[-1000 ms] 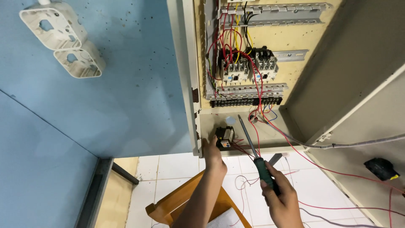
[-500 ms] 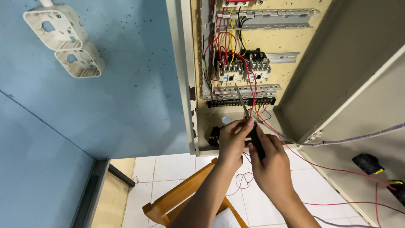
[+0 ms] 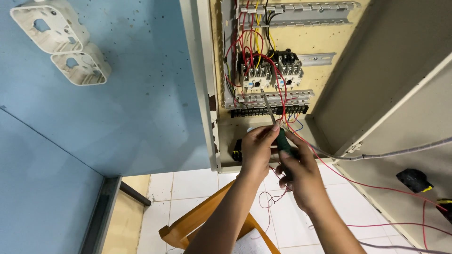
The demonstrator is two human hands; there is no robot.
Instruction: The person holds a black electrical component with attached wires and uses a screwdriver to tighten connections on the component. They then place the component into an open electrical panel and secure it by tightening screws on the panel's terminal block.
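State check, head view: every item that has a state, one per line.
cabinet door: swung open
screwdriver: gripped in both hands, tip up at the contactors
contactors: mounted, wired
terminal strip: mounted, wires attached
left hand: shut near the shaft
right hand: shut on the green handle
wall boxes: empty, no covers
wooden chair: standing below

Wooden stool below cabinet, boxes left.
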